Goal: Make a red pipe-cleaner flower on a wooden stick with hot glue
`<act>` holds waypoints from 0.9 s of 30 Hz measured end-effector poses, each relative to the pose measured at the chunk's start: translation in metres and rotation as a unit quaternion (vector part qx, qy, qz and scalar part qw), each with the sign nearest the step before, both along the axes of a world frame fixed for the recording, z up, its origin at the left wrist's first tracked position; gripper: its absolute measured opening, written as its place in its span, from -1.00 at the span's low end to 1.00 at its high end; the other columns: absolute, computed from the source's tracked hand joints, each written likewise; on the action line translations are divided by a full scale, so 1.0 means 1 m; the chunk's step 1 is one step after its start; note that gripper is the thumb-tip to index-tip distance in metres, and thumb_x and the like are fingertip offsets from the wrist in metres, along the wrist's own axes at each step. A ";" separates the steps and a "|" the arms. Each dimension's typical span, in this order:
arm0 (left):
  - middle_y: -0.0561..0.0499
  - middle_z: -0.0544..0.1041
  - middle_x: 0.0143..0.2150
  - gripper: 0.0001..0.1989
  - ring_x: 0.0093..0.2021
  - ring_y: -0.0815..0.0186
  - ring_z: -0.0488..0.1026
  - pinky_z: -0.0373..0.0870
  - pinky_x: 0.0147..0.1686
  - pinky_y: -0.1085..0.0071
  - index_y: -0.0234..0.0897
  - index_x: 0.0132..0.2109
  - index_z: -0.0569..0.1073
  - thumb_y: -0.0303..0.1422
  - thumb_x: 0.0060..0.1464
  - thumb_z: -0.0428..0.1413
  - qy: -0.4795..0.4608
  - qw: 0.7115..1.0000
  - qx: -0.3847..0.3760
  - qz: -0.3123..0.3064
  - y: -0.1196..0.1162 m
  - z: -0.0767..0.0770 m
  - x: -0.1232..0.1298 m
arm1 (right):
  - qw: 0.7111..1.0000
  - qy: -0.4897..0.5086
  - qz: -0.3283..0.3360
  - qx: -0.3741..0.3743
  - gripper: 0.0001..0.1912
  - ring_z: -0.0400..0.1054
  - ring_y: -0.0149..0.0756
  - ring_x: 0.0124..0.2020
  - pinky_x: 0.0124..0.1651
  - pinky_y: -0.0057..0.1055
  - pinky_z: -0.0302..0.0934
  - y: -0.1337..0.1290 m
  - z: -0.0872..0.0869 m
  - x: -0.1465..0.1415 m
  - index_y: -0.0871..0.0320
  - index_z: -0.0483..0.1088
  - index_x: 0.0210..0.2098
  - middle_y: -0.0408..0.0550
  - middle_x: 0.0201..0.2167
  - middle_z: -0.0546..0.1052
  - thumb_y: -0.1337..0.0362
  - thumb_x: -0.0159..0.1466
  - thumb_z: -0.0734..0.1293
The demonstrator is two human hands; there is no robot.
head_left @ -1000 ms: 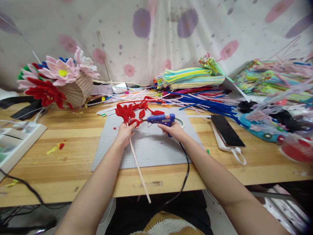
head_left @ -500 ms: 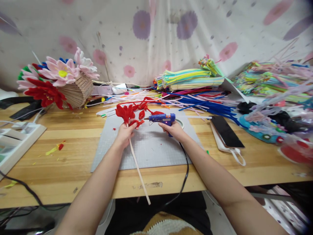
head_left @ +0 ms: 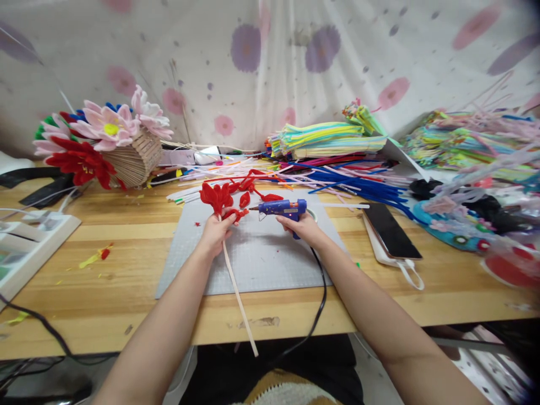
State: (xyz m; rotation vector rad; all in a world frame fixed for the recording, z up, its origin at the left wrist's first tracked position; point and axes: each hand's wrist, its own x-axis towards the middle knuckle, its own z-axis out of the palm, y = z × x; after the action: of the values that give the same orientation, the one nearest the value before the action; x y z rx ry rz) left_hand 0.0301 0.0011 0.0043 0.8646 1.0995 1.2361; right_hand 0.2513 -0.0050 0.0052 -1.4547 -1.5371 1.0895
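Note:
My left hand (head_left: 216, 232) is closed around a pale stick (head_left: 238, 295) that slants down past the table's front edge. Red fuzzy petals (head_left: 216, 195) stand at the stick's upper end, and another red piece (head_left: 237, 214) sticks out beside my fingertips. In my right hand (head_left: 304, 226) is a blue glue gun (head_left: 282, 207), gripped by its handle. Its nozzle points left, close to the red piece; whether they touch I cannot tell. A clear glue stick (head_left: 343, 206) extends from its back. Loose red petals (head_left: 244, 199) lie just behind on the grey cutting mat (head_left: 261, 267).
Pipe cleaner bundles (head_left: 329, 135) and loose blue stems (head_left: 358, 183) line the back. A basket of fuzzy flowers (head_left: 141, 154) lies at left, above a power strip (head_left: 37, 247). A phone (head_left: 392, 230) rests at right. The gun's black cord (head_left: 323, 298) hangs over the edge.
The glue gun in my right hand has shifted slightly right and down, its nozzle a little away from the red piece. My left hand stays nearly still with the stick.

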 end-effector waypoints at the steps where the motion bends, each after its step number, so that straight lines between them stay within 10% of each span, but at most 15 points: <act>1: 0.07 0.41 -0.53 -0.68 -0.56 0.49 0.28 -0.16 -0.73 0.63 -0.32 -0.33 0.45 -0.35 -0.34 0.28 -0.003 1.000 -0.002 0.002 0.000 0.000 0.000 | 1.000 0.003 0.009 -0.001 -0.52 0.15 -0.48 -0.65 -0.57 -0.48 0.06 -0.001 0.001 -0.001 0.19 0.30 -0.59 -0.16 -0.69 0.33 -0.15 -0.04 0.33; 9: 0.06 0.42 -0.50 -0.68 -0.55 0.50 0.30 -0.14 -0.73 0.62 -0.30 -0.31 0.46 -0.32 -0.30 0.29 0.003 1.000 -0.005 -0.031 -0.002 -0.001 -0.001 | 0.996 -0.049 -0.004 0.079 -0.56 0.36 -0.30 -0.42 -0.36 -0.41 0.18 0.001 0.005 0.011 0.15 0.46 -0.29 -0.06 -0.43 0.51 -0.05 -0.01 0.36; 16: 0.07 0.40 -0.55 -0.70 -0.63 0.53 0.23 -0.19 -0.75 0.61 -0.32 -0.32 0.45 -0.35 -0.29 0.28 -0.017 0.999 0.002 -0.036 -0.003 0.002 -0.001 | 0.968 -0.078 -0.230 0.065 -0.46 0.35 -0.25 -0.49 -0.42 -0.36 0.20 0.017 -0.007 0.073 0.24 0.46 -0.32 0.04 -0.51 0.51 -0.12 -0.06 0.35; 27: 0.02 0.48 -0.43 -0.68 -0.47 0.41 0.43 -0.19 -0.78 0.62 -0.34 -0.30 0.44 -0.36 -0.30 0.27 -0.032 0.999 -0.001 -0.027 -0.004 0.001 0.001 | 0.938 -0.275 -0.205 0.047 -0.41 0.40 -0.09 -0.24 -0.21 -0.25 0.21 0.028 -0.021 0.103 0.22 0.44 -0.19 0.14 -0.29 0.53 -0.15 0.01 0.29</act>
State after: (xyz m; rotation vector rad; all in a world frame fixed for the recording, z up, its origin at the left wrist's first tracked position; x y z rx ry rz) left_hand 0.0308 -0.0031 0.0051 0.8415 1.0202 1.2094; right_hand 0.3539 0.0231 -0.0154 -2.0052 -1.5104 0.3691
